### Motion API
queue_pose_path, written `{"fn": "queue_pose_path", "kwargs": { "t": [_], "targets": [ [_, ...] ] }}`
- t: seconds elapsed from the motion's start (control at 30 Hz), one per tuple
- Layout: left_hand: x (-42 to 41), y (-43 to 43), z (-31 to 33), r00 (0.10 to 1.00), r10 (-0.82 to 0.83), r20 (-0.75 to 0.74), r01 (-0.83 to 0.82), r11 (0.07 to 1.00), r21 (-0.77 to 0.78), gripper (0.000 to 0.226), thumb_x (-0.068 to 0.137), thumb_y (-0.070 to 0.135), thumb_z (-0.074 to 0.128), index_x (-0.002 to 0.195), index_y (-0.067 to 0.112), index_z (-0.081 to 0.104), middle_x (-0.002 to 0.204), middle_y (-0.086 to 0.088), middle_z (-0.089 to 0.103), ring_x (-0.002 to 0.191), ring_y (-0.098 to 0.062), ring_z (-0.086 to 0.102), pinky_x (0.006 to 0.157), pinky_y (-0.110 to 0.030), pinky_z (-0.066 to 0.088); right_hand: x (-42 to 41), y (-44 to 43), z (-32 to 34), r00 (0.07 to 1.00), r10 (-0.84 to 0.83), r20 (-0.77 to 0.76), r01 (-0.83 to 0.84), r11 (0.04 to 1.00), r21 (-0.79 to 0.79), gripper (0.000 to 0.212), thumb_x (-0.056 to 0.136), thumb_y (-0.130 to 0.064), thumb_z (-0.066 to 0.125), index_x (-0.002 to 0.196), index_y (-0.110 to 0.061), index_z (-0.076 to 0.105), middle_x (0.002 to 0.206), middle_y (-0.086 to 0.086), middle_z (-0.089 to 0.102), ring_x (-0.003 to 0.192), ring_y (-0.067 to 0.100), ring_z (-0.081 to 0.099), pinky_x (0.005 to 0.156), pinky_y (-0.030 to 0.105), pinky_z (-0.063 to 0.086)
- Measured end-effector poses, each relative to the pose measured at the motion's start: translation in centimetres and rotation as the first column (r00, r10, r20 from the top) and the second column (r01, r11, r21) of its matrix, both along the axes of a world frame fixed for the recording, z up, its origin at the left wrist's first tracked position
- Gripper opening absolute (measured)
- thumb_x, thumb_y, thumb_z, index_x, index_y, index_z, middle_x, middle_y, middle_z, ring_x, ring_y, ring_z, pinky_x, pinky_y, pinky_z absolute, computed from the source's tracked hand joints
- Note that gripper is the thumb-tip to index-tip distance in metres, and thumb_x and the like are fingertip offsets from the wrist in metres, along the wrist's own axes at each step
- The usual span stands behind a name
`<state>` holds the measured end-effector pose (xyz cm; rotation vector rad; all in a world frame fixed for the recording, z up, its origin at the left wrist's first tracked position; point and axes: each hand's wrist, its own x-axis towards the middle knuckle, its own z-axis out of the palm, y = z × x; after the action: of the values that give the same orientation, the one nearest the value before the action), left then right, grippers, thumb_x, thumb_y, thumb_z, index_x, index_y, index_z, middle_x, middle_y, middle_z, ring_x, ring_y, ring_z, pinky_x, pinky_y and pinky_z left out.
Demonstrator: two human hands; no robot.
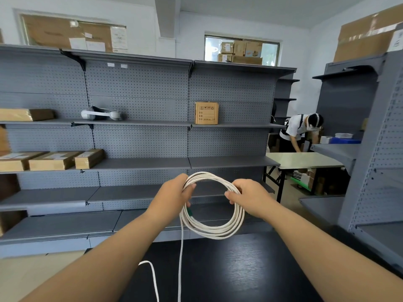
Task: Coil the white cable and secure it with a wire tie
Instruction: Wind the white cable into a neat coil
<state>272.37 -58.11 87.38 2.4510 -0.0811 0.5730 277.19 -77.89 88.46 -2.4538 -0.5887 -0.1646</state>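
we note both arms extended forward over the dark table, raised to about the same height. the left hand has its fingers curled round the upper left of the white cable coil; the right hand grips the upper right, fingers wrapped over the strands. the coil hangs in the air between them, above the table. one loose strand drops from the left side toward the table. a green piece shows below the left hand.
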Motion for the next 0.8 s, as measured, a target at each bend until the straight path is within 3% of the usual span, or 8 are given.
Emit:
{"fn": "queue_pose_path", "kwargs": {
  "t": [0.13, 0.3, 0.4, 0.47, 0.53, 0.6, 0.7, 0.8],
  "targets": [
    [-0.4, -0.6, 0.9, 0.998, 0.024, 0.056, -0.036, 0.970, 0.240, 0.021, 0.097, 0.030, 0.041, 0.088, 0.012, 0.046, 0.068, 0.000, 0.051, 0.069, -0.023, 0.055, 0.061, -0.033, 0.039, -0.4, 0.6, 0.3, 1.000, 0.024, 0.007, -0.023, 0.992, -0.125, 0.017, 0.086, -0.033, 0.060, 0.085, -0.016, 0.062, 0.085, 0.001, 0.063, 0.080, 0.019, 0.057, 0.070, 0.033, 0.044],
    [-0.6, -1.3, 1.2, 0.997, -0.020, 0.075, -0.017, 0.888, 0.460, 0.020, 0.098, 0.028, 0.037, 0.083, 0.016, 0.032, 0.070, 0.003, 0.037, 0.072, -0.025, 0.044, 0.062, -0.033, 0.031, -1.0, 1.3, 0.9, 0.997, 0.072, 0.029, -0.065, 0.979, -0.194, 0.024, 0.084, -0.037, 0.061, 0.090, -0.013, 0.061, 0.090, 0.003, 0.064, 0.085, 0.021, 0.059, 0.078, 0.038, 0.048],
    [-0.7, -1.3, 1.2, 0.996, -0.053, 0.073, 0.007, 0.850, 0.526, 0.014, 0.097, 0.027, 0.037, 0.090, 0.015, 0.039, 0.088, -0.005, 0.050, 0.080, -0.029, 0.053, 0.066, -0.037, 0.038, -1.2, 1.6, 1.1, 0.994, 0.104, 0.038, -0.087, 0.947, -0.311, 0.021, 0.088, -0.036, 0.057, 0.077, -0.019, 0.053, 0.087, 0.002, 0.060, 0.083, 0.021, 0.056, 0.076, 0.036, 0.046],
    [-0.7, -1.2, 1.0, 0.995, -0.058, 0.082, 0.005, 0.844, 0.537, 0.015, 0.097, 0.027, 0.038, 0.096, 0.013, 0.044, 0.095, -0.007, 0.055, 0.085, -0.030, 0.056, 0.068, -0.037, 0.040, -1.5, 1.8, 1.2, 0.991, 0.113, 0.072, -0.080, 0.928, -0.364, 0.031, 0.092, -0.033, 0.052, 0.065, -0.026, 0.039, 0.083, 0.000, 0.054, 0.080, 0.019, 0.050, 0.071, 0.032, 0.041],
    [-0.7, -1.1, 0.8, 0.992, -0.063, 0.106, 0.002, 0.868, 0.496, 0.017, 0.097, 0.029, 0.040, 0.096, 0.012, 0.046, 0.092, -0.007, 0.056, 0.084, -0.030, 0.055, 0.068, -0.037, 0.039, -1.5, 1.8, 1.3, 0.991, 0.110, 0.081, -0.076, 0.935, -0.346, 0.033, 0.094, -0.032, 0.049, 0.064, -0.025, 0.038, 0.084, 0.003, 0.058, 0.082, 0.022, 0.053, 0.071, 0.033, 0.041],
    [-0.4, -0.8, 0.3, 0.989, -0.081, 0.123, 0.028, 0.921, 0.388, 0.017, 0.096, 0.030, 0.045, 0.094, 0.014, 0.049, 0.082, -0.003, 0.056, 0.079, -0.028, 0.055, 0.065, -0.034, 0.037, -1.4, 1.8, 1.3, 0.991, 0.112, 0.069, -0.086, 0.948, -0.307, 0.025, 0.094, -0.033, 0.049, 0.072, -0.020, 0.048, 0.089, 0.006, 0.067, 0.086, 0.023, 0.059, 0.074, 0.034, 0.045],
    [-0.3, -0.4, -0.2, 0.992, -0.108, 0.065, 0.105, 0.993, 0.049, 0.011, 0.090, 0.029, 0.058, 0.085, 0.021, 0.053, 0.067, 0.008, 0.055, 0.065, -0.016, 0.054, 0.062, -0.028, 0.039, -0.9, 1.4, 1.1, 0.991, 0.123, 0.051, -0.110, 0.971, -0.211, 0.023, 0.092, -0.032, 0.052, 0.075, -0.018, 0.053, 0.080, 0.001, 0.070, 0.078, 0.016, 0.061, 0.067, 0.029, 0.042],
    [-0.4, -0.4, -0.6, 0.992, -0.130, 0.005, 0.127, 0.964, -0.233, 0.011, 0.085, 0.023, 0.065, 0.081, 0.022, 0.055, 0.067, 0.005, 0.060, 0.059, -0.005, 0.056, 0.060, -0.017, 0.043, -0.6, 1.0, 0.9, 0.994, 0.101, 0.049, -0.094, 0.989, -0.116, 0.028, 0.093, -0.030, 0.053, 0.067, -0.020, 0.050, 0.071, -0.004, 0.066, 0.054, -0.002, 0.054, 0.052, 0.019, 0.034]
  ]
}}
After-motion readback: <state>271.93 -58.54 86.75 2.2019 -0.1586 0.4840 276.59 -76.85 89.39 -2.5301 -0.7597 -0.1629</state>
